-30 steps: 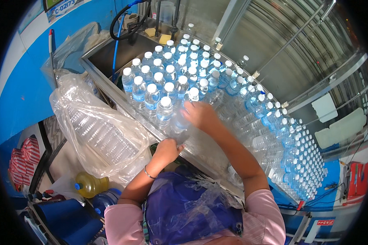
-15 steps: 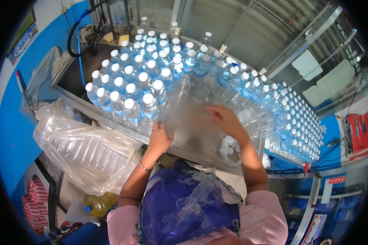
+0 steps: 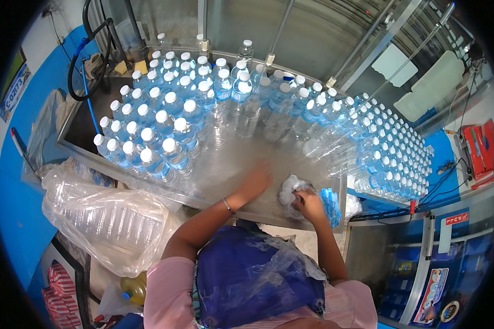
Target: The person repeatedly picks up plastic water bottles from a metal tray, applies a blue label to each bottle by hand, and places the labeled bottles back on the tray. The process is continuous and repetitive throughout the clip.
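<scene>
My left hand (image 3: 255, 182) is over the metal table, near the middle of its front side. Motion smears its fingers, so I cannot tell whether it holds anything. My right hand (image 3: 309, 205) reaches into a clear plastic bag of white caps (image 3: 288, 193), with its fingers curled together. What they pinch is hidden. Beside that wrist lies a bundle of blue and white labels (image 3: 331, 206). Capped clear bottles with blue labels (image 3: 177, 153) stand in rows on the left. Bottles without caps (image 3: 247, 122) stand in the middle, beyond my hands.
The metal table (image 3: 203, 194) has a raised rim. More capped bottles (image 3: 398, 148) fill its right end. A large clear bag of empty bottles (image 3: 112, 214) lies at the front left. A black hose (image 3: 71, 82) hangs at the back left, and a glass-fronted cabinet (image 3: 450, 257) stands at right.
My right hand has come down and nearer to the bag of caps. My left hand has moved right, away from the capped bottles. The label bundle has come into sight, and the view has shifted.
</scene>
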A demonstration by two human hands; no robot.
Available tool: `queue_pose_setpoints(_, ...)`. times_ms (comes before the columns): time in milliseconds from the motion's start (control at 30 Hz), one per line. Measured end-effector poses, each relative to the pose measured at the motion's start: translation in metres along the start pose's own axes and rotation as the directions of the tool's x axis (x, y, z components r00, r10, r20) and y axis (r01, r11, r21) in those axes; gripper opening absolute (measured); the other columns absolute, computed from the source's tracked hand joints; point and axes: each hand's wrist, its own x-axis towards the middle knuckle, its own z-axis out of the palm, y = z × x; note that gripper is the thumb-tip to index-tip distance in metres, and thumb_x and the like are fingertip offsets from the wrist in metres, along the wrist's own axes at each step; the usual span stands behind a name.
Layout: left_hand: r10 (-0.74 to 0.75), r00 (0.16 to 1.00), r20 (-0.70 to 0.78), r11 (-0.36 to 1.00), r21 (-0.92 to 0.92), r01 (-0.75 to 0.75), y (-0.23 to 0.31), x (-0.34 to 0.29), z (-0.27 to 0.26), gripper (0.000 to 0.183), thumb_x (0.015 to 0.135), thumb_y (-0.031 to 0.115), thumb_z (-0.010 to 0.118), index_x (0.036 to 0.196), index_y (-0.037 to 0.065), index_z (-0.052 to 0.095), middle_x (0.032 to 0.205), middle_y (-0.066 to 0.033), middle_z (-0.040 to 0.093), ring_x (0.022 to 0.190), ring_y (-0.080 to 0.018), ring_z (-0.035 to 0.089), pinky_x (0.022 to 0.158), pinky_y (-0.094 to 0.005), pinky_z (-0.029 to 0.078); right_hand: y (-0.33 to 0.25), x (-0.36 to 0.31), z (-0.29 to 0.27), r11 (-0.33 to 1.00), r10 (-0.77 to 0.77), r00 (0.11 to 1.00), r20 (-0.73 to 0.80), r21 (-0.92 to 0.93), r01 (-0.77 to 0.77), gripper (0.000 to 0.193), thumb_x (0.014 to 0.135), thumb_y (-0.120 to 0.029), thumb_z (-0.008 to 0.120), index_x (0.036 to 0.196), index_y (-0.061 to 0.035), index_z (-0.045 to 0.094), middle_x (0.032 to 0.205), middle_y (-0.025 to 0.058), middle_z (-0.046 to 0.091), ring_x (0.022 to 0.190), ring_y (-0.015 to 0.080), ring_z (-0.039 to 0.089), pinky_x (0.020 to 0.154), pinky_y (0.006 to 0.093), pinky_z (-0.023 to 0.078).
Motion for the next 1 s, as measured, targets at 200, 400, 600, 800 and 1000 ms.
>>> queue_pose_setpoints(200,-0.123,0.969,-0.215,0.990,0.039,0.134,0.005,0.069,-0.004,0.073,0.079,0.011,0.068,0.138,-0.008,0.029,0.130,-0.0294,0.041,0.117,-0.0438,0.046,0.096,-0.0460,0.042,0.004,-0.013,0.002,0.992,0.004,0.991,-0.134,0.123,0.013,0.027,0.075,-0.005,0.073,0.098,-0.0043,0.060,0.087,0.0133,0.060,0.070,0.0292,0.061,0.064,0.0390,0.049)
queue_pose_setpoints(400,-0.304,0.924,-0.231,0.953,-0.078,0.294,-0.001,0.114,0.034,0.085,0.080,0.011,0.068,0.144,-0.011,0.017,0.133,-0.0355,0.036,0.122,-0.0486,0.040,0.103,-0.0475,0.038,0.009,-0.015,0.000,0.974,0.067,0.973,-0.219,0.226,-0.016,0.021,0.074,0.001,0.064,0.089,-0.0039,0.052,0.082,0.0153,0.059,0.069,0.0300,0.061,0.062,0.0390,0.048)
queue_pose_setpoints(600,-0.262,0.908,-0.326,0.961,-0.007,0.275,-0.001,0.133,0.063,0.077,0.083,0.018,0.065,0.142,-0.009,0.024,0.128,-0.0330,0.042,0.115,-0.0457,0.047,0.097,-0.0484,0.041,0.014,-0.016,-0.012,0.950,0.148,0.973,-0.178,0.301,-0.090,0.018,0.075,0.000,0.065,0.084,-0.0041,0.051,0.069,0.0125,0.056,0.062,0.0193,0.057,0.058,0.0320,0.045)
queue_pose_setpoints(800,-0.122,0.937,-0.329,0.982,0.099,0.163,0.018,0.103,0.017,0.072,0.076,0.007,0.068,0.137,-0.007,0.032,0.129,-0.0307,0.040,0.121,-0.0468,0.040,0.103,-0.0463,0.036,0.019,-0.014,-0.023,0.920,0.106,0.985,-0.136,0.389,-0.046,0.016,0.079,-0.003,0.067,0.083,-0.0046,0.052,0.070,0.0052,0.059,0.063,0.0132,0.056,0.060,0.0287,0.046)
queue_pose_setpoints(1000,-0.076,0.708,-0.702,0.969,0.114,0.217,0.014,0.099,-0.017,0.080,0.072,0.001,0.072,0.139,-0.008,0.028,0.134,-0.0294,0.040,0.131,-0.0460,0.034,0.108,-0.0448,0.031,-0.009,0.006,-0.027,0.595,0.181,0.983,-0.024,0.799,-0.089,0.006,0.087,0.000,0.060,0.090,-0.0023,0.056,0.073,0.0024,0.060,0.068,0.0098,0.060,0.062,0.0257,0.049)
